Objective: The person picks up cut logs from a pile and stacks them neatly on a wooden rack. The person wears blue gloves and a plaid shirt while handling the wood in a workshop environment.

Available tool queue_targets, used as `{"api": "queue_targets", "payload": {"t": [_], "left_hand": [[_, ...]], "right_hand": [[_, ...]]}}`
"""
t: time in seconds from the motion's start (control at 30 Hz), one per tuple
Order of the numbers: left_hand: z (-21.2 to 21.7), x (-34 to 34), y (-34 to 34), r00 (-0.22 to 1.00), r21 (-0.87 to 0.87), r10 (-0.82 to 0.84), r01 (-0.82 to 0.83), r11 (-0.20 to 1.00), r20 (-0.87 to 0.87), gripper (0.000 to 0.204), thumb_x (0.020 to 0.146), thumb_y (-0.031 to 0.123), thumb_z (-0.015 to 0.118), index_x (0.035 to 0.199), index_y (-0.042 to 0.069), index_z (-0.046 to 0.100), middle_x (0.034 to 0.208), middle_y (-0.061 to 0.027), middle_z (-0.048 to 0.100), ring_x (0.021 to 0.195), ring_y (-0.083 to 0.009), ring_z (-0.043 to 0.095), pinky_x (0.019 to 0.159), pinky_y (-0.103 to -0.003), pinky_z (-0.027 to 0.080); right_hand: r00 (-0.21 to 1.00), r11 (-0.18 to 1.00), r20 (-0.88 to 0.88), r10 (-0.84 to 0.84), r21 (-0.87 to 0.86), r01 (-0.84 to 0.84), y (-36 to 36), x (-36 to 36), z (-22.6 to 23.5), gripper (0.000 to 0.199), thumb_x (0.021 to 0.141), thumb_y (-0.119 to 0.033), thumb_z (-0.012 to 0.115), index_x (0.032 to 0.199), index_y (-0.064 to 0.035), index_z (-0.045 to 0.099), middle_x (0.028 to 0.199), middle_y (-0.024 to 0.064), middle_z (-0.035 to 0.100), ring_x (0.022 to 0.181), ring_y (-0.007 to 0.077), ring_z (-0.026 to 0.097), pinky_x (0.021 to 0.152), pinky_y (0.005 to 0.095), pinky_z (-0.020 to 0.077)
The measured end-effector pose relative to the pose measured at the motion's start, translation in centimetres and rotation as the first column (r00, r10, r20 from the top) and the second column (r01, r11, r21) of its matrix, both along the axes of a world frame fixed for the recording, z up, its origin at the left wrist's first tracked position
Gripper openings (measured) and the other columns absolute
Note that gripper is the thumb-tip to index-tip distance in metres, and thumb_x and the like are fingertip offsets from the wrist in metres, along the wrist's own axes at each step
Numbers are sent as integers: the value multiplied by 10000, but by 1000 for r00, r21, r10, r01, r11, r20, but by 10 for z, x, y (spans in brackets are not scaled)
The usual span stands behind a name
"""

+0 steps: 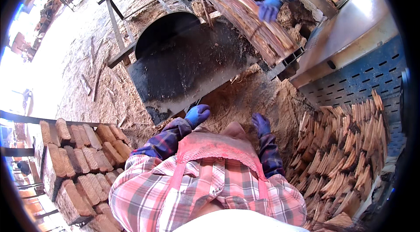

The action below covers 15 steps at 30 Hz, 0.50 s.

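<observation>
Sawdust (pixel 267 94) covers the floor (pixel 72 63) around a black table (pixel 183 68), right fingers (pixel 258 119) loosely apart, left fingers (pixel 204 111) impossible to tell.

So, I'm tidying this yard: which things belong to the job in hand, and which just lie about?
Apparently in use:
- timber under co-worker's gloved hand
- dark metal panel near left hand

Apparently lying about:
- loose sticks
- sawdust

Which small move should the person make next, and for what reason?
Perhaps the right hand should reach toward the near end of the long wood piece: a co-worker's gloved hand appears to be on that piece, while no wood shows in the right hand or the left hand.
</observation>
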<state>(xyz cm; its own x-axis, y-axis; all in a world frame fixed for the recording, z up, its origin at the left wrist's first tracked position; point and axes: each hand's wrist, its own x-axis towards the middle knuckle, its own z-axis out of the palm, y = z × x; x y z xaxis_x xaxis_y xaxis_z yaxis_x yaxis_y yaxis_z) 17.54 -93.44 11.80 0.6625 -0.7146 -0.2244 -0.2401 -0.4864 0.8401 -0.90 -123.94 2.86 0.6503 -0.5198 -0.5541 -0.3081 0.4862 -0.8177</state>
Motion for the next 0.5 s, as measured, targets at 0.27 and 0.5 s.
{"api": "queue_targets", "payload": {"t": [0.27,0.5], "left_hand": [[23,61,-80,986,-248,13,-55,967,-167,398,850,280,564,1114,-16,580,1058,-157,624,1004,-225,583,883,-336,438],[56,140,-194,966,-276,31,-104,956,-257,439,849,302,592,1140,-25,559,1073,-139,613,1015,-179,560,901,-320,423]], "right_hand": [[636,752,558,533,-658,-52,-93,212,183,262,850,-213,649,1030,-24,625,1070,107,631,970,213,606,832,302,483],[801,-188,-573,177,-818,-543,-260,410,232,663,840,-396,621,1288,48,418,1297,174,471,1199,274,457,1012,305,360]]}}
